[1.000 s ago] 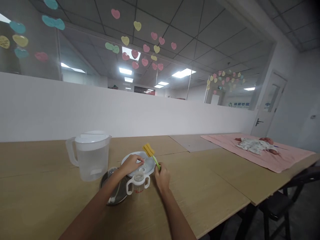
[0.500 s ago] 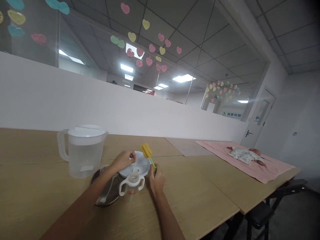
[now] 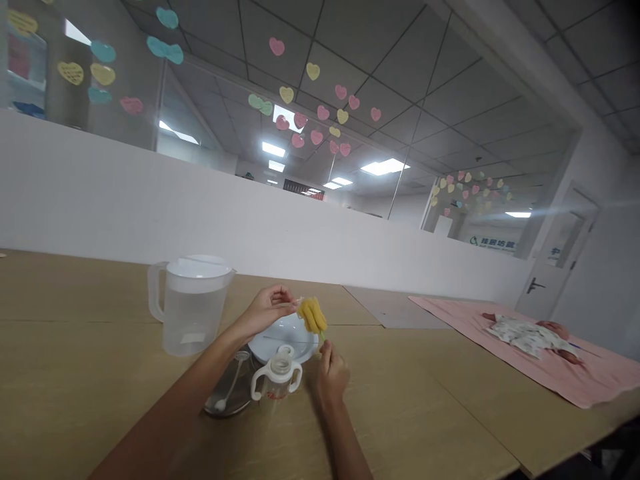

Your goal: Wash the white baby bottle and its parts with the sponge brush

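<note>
My right hand (image 3: 333, 377) is closed around the thin green handle of a sponge brush (image 3: 313, 315), its yellow head pointing up. Close to that head, my left hand (image 3: 273, 308) pinches a small clear piece (image 3: 299, 304), perhaps a bottle nipple; its kind is hard to make out. The piece and the sponge meet or overlap in view. Below both hands stands a baby bottle (image 3: 278, 377), uncapped, with two white side handles. Behind it a white bowl (image 3: 260, 347) has a white ring-shaped part (image 3: 285, 350) at its near edge.
Left of the bottle, a straw with a weighted end (image 3: 231, 383) lies on a dark round tray (image 3: 240, 402). A lidded clear pitcher (image 3: 193, 313) stands behind my left forearm. Far right, a doll in patterned clothes (image 3: 525, 335) lies on a pink cloth (image 3: 450, 320).
My left hand has come up and right to the sponge head with the clear piece. The brush has turned more toward the left hand. The whole view has shifted left.
</note>
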The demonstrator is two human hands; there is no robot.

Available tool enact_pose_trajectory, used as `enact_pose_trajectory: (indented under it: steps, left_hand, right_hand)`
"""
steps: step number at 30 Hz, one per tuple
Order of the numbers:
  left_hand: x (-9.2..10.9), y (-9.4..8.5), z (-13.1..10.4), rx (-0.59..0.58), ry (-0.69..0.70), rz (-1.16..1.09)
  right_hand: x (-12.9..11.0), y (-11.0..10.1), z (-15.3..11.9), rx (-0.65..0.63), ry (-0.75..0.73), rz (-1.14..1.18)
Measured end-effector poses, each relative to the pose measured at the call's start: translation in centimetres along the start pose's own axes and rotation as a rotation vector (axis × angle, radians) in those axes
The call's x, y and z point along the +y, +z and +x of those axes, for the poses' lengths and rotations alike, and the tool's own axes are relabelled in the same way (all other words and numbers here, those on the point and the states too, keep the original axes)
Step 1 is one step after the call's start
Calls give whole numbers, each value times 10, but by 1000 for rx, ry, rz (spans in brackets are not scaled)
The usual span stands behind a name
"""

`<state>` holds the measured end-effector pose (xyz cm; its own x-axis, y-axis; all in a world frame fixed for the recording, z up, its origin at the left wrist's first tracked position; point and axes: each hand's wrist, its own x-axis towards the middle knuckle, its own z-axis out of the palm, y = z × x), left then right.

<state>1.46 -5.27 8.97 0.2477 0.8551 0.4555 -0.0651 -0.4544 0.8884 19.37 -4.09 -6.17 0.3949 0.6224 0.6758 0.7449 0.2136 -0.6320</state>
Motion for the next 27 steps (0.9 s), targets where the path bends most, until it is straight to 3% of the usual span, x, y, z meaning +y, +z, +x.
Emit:
enact_pose_trajectory:
  steps: [9,15,19,23,27]
  left_hand:
    - [0,-9,4,15,46,225]
    - [11,-23,-6,60,66,745]
    - [11,-41,-13,-110,-143,1007]
    - [-7,-59,-16,-227,-391,1017]
    - [-35,-73,-18,-281,-531,983]
  right_hand:
    - [-3,0,1,-64,-35,-42]
    - [2,-5,-1,-68,-7,9]
    - [7,-9,-2,-52,43,-13]
    - [9,-9,-2,-62,15,-34]
    - [10,-9,-3,-64,-9,-49]
